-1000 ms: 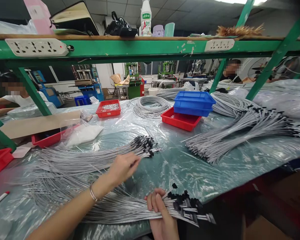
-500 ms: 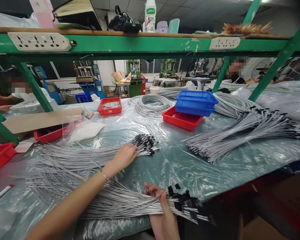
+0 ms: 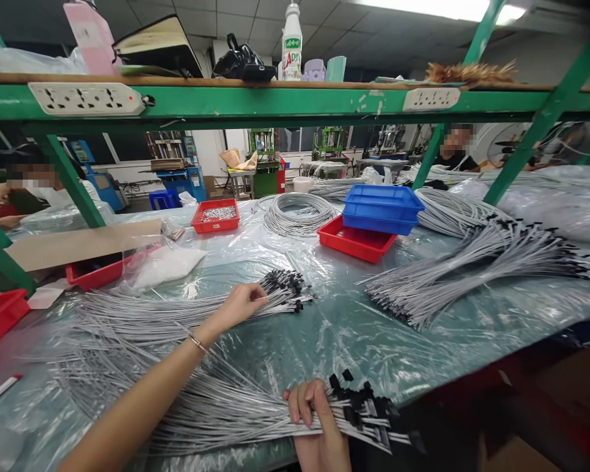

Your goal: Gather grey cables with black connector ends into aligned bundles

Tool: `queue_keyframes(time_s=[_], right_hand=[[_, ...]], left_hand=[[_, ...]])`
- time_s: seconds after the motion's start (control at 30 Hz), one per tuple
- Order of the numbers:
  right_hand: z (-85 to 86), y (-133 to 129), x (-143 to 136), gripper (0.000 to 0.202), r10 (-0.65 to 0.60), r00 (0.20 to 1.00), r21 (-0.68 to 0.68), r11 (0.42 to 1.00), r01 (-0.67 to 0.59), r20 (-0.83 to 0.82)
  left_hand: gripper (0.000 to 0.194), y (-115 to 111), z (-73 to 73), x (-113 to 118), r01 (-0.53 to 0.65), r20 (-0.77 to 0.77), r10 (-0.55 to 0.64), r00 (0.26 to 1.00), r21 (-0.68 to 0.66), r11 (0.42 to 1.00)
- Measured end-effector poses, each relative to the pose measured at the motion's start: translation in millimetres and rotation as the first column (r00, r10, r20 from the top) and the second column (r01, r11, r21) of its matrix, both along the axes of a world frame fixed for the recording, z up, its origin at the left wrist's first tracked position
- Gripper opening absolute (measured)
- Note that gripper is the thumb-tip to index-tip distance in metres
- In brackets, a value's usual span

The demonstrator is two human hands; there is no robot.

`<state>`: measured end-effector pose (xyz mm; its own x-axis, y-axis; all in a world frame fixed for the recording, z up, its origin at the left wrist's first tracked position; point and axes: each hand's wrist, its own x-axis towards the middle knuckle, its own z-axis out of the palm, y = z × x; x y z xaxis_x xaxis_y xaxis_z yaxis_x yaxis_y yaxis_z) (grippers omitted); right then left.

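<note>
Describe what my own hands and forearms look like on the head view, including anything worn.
Both the left hand and right hand are ungloved. The left forearm shows no sleeve; its wrist wears a thin, shiny bracelet. No ring or bracelet is visible on the right.

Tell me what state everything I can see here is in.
Left hand: fingers bent at far bundle, grip unclear
Right hand: closed round near bundle
Far bundle: loose, fanned at left
Near bundle: gathered at right hand
Coil: wound
Blue trays: stacked
Notebook: open
Bottle: upright
Left power strip: red light lit
</note>
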<state>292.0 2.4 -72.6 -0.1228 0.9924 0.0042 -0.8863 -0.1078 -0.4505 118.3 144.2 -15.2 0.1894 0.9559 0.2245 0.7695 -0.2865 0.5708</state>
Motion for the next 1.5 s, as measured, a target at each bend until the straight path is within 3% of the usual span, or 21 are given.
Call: queue_keyframes(time_s=[0.33,0.5,0.6,0.7,0.8,0.93,1.03,1.17,1.37,1.5], right_hand=[[-2.2,2,-1,0.027,-0.001,1.000,-0.006,1.000,0.001,-0.008],[-2.0,1,-2,0.020,-0.032,0.999,-0.064,0.997,0.033,0.008],[1.1,0,-4,0.032,-0.065,0.998,-0.107,0.992,0.066,0.012],[4.7,0,-4,0.033,-0.067,0.998,-0.123,0.990,0.069,0.016],[6.4,-1,-3,0.029,-0.073,0.997,-0.115,0.991,0.074,0.014],[5.5,-1,-4,0.029,-0.068,0.998,-0.104,0.992,0.069,0.014],[2.8,0,-3,0.035,-0.068,0.998,-0.099,0.993,0.069,0.015],[-1.0,2,-2,0.035,-0.033,0.999,-0.134,0.990,0.038,0.043],[5.1,3,1,0.034,-0.032,0.999,-0.249,0.968,0.024,-0.031],[7.7,2,0,0.036,-0.056,0.998,-0.311,0.949,0.051,-0.009]], left_hand=[[0.021,-14,10.3,9,0.042,-0.001,-0.042,0.999,0.117,0.992],[0.022,-46,22.4,29,0.164,0.146,-0.165,0.975,0.018,0.986],[0.022,-62,21.0,39,0.210,0.165,-0.201,0.966,-0.041,0.977],[0.029,-63,13.6,44,0.217,0.239,-0.189,0.953,-0.098,0.971],[0.035,-56,8.2,47,0.296,0.363,-0.236,0.902,-0.120,0.948],[0.032,-54,10.2,49,0.318,0.453,-0.211,0.866,-0.174,0.932],[0.024,-68,15.9,50,0.338,0.345,-0.269,0.899,-0.158,0.928],[0.021,-93,24.2,51,0.510,0.159,-0.485,0.860,-0.201,0.837],[0.023,-112,30.3,49,0.356,0.070,-0.349,0.934,-0.193,0.914],[0.024,-117,22.1,53,0.309,-0.051,-0.319,0.946,-0.145,0.940]])
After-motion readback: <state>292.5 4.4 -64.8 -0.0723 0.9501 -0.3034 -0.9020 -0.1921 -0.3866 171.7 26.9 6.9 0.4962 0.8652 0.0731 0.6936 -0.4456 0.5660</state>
